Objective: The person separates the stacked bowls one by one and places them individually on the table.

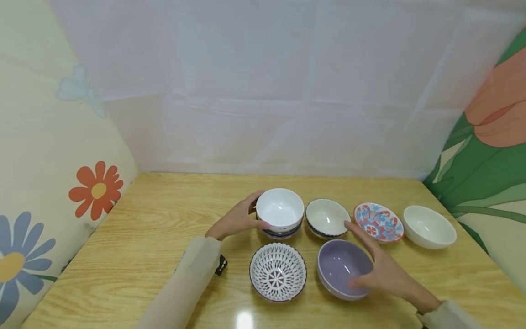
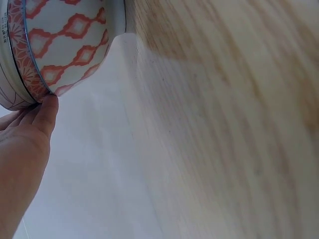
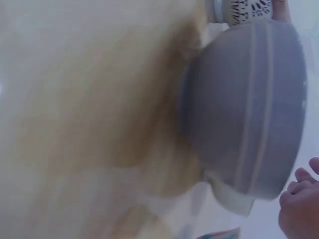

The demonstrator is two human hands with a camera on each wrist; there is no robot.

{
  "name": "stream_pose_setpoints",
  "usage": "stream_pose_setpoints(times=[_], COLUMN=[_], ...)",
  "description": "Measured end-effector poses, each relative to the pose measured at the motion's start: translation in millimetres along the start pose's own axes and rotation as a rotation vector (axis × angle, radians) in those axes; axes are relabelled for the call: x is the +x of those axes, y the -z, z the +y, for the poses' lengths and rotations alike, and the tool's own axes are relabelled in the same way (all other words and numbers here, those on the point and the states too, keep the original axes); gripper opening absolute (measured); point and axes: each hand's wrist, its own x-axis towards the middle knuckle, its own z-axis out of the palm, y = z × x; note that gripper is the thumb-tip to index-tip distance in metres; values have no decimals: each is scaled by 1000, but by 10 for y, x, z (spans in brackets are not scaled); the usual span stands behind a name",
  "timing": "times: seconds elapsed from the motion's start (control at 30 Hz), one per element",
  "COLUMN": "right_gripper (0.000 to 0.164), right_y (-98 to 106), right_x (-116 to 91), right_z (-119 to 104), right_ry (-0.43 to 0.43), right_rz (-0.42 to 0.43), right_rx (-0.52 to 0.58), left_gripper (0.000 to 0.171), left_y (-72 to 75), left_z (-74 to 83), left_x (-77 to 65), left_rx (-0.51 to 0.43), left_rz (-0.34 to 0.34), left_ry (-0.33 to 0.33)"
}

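Note:
My left hand (image 1: 238, 220) holds the side of a white bowl (image 1: 280, 208), thumb in front and fingers behind. This bowl sits atop stacked bowls (image 1: 281, 236). In the left wrist view, the fingertips of the left hand (image 2: 27, 142) touch the stack near the rim of a bowl with red diamond patterns (image 2: 75, 42). Over the right side of a purple bowl (image 1: 339, 262), my right hand (image 1: 386, 272) is spread, thumb and index finger wide apart. In the right wrist view, a gap shows between the right hand (image 3: 301, 206) and the purple bowl (image 3: 234, 109).
A bowl with a dark radial pattern (image 1: 278, 272) stands in front of the stack. To the stack's right, a cream bowl with a dark rim (image 1: 328, 217), a red-and-blue floral dish (image 1: 378, 222) and a plain white bowl (image 1: 428, 227) line the wooden table (image 1: 185, 196).

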Motion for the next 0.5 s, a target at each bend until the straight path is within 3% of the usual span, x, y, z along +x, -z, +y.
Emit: stream_pose_setpoints(times=[0.3, 0.5], right_gripper=[111, 110], right_y=[31, 20], right_x=[391, 668], right_z=[-149, -237], right_ry=[23, -37], right_rz=[-56, -59], right_rx=[20, -5], left_gripper=[92, 92], left_y=[2, -2], left_z=[2, 16], left_x=[-6, -17], left_rx=[0, -5], left_rz=[-3, 1], left_ry=[2, 8])
